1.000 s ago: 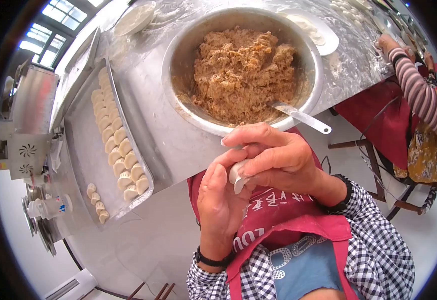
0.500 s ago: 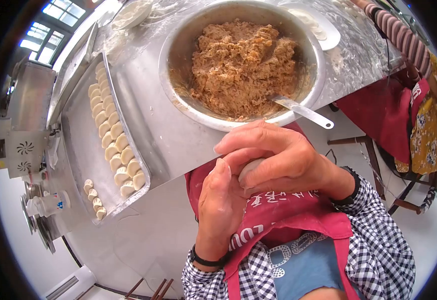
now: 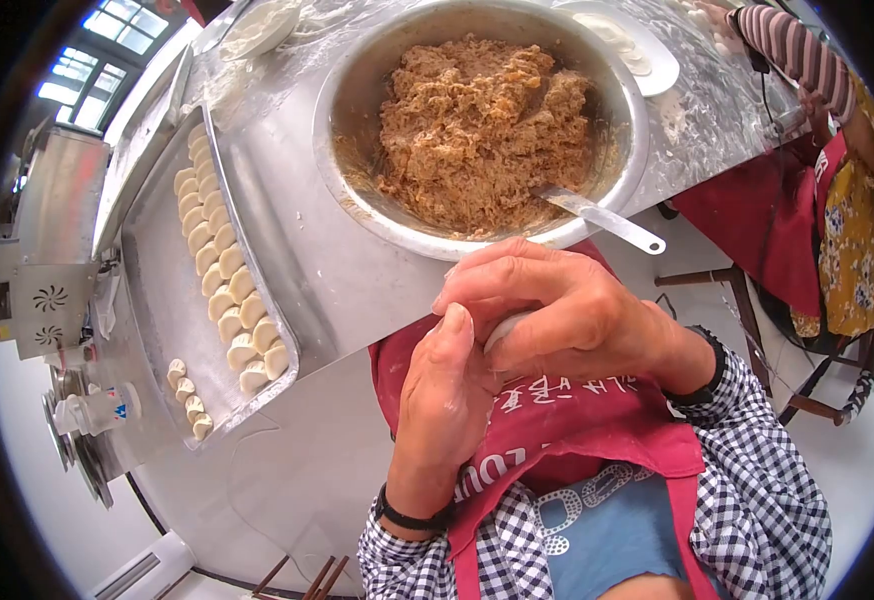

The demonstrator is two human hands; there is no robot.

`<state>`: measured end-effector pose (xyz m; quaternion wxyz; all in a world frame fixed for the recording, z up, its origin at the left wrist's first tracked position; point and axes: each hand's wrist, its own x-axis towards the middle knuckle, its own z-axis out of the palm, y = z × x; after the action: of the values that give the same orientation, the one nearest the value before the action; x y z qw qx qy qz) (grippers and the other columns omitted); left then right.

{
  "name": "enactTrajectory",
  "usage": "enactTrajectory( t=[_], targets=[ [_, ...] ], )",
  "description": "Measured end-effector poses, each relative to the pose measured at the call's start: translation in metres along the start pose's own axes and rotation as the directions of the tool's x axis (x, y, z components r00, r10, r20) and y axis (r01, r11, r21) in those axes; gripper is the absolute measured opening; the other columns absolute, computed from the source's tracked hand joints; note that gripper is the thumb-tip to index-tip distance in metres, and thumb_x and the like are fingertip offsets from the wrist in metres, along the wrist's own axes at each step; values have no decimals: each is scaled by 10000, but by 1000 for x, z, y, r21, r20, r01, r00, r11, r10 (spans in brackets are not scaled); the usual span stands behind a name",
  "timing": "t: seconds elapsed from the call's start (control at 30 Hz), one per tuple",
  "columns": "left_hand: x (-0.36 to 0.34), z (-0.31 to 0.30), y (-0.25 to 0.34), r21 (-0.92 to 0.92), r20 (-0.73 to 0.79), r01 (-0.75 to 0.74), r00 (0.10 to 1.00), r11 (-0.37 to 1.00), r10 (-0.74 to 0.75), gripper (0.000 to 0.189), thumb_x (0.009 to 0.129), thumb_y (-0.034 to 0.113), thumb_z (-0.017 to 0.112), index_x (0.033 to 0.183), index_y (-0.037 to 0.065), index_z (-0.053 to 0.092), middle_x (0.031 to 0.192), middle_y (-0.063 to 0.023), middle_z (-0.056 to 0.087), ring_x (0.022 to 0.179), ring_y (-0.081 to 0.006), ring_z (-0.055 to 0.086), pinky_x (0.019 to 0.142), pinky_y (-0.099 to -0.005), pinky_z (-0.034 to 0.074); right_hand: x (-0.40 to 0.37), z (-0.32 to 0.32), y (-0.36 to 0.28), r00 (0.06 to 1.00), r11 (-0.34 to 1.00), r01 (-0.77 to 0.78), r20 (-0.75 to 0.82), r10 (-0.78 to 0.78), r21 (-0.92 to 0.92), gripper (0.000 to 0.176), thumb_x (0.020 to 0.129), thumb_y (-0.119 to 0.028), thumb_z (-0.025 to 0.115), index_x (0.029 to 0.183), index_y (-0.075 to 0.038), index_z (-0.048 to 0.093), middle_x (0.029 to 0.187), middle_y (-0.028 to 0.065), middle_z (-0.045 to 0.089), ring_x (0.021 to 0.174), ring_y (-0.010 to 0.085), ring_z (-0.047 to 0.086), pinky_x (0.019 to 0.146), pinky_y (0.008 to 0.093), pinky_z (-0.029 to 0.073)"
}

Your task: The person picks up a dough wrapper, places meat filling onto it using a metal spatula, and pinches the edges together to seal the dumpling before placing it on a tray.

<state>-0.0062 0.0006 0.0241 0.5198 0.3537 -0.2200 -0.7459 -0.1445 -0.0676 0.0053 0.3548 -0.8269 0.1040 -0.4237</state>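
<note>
My left hand and my right hand are pressed together around a dumpling, in front of my red apron. Only a pale bit of its dough shows between the fingers; the rest is covered. Just beyond my hands stands a large metal bowl of brown minced filling. A flat metal spatula leans in the filling, its handle over the near rim. To the left, a metal tray holds rows of folded dumplings, with several smaller ones at its near left corner.
A white dish with a pale substance sits right of the bowl on the floury table. At the upper left is a flour bowl. Another person's striped sleeve reaches over the table at right, beside a wooden stool.
Both hands stay closed together with small shifts of the fingers, and less of the dough shows. The other person's arm at the right has shifted slightly.
</note>
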Motion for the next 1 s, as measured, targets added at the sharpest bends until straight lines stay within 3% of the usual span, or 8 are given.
enactTrajectory(
  t=[0.1, 0.23, 0.43, 0.5, 0.8, 0.93, 1.0],
  targets=[
    [-1, -11, -2, 32, 60, 62, 996, 998, -64, 553, 947, 385, 304, 1196, -97, 414, 1171, -209, 498, 1054, -274, 532, 876, -378, 456, 3, 1, -6, 998, 998, -56, 12, 57, -34, 145, 584, -70, 692, 638, -70, 558, 1083, 120, 548, 970, 301, 553, 800, 396, 458],
    [-2, -15, -5, -47, 130, 30, 991, 998, -24, 498, 965, 318, 297, 1206, -101, 413, 1167, -181, 507, 1063, -223, 523, 902, -319, 430, 4, 3, -7, 999, 997, -51, 8, 52, -55, 136, 590, -81, 685, 602, -76, 549, 1080, 119, 551, 989, 305, 547, 809, 398, 458],
    [-3, -11, -3, -32, 83, 52, 995, 998, -49, 497, 964, 317, 304, 1201, -107, 413, 1173, -176, 502, 1061, -224, 524, 901, -323, 431, -1, 6, -2, 998, 999, -36, 45, 38, -33, 149, 595, -92, 685, 592, -77, 537, 1082, 114, 551, 997, 306, 543, 809, 396, 460],
    [-3, -9, -4, 61, 22, 51, 998, 997, -53, 556, 937, 376, 332, 1192, -112, 404, 1167, -198, 503, 1038, -272, 541, 873, -375, 457, -1, 6, -2, 998, 999, -33, 46, 34, -23, 150, 598, -94, 686, 594, -75, 537, 1081, 113, 552, 995, 306, 544, 808, 395, 461],
    [-3, -10, -7, 3, 13, 65, 998, 998, -65, 545, 946, 373, 308, 1190, -103, 412, 1159, -204, 508, 1039, -278, 543, 864, -379, 468, -3, 2, -1, 996, 998, -55, 68, 53, 35, 150, 609, -92, 694, 636, -69, 548, 1092, 119, 552, 1013, 306, 537, 811, 390, 463],
    [-4, -14, -6, -38, 37, 53, 998, 998, -52, 535, 946, 370, 314, 1203, -89, 411, 1161, -197, 511, 1037, -275, 544, 882, -393, 454, -7, 7, -3, 991, 990, -125, -29, 127, 69, 148, 616, -89, 698, 694, -56, 576, 1097, 130, 558, 980, 289, 559, 804, 369, 465],
    [-3, -18, -7, -151, 72, 55, 996, 987, -45, 520, 944, 371, 323, 1212, -64, 417, 1190, -168, 501, 1072, -258, 521, 908, -402, 432, -9, 10, -3, 982, 980, -160, -82, 170, 121, 154, 618, -88, 700, 718, -53, 588, 1099, 130, 562, 968, 282, 568, 803, 359, 466]
  ],
)
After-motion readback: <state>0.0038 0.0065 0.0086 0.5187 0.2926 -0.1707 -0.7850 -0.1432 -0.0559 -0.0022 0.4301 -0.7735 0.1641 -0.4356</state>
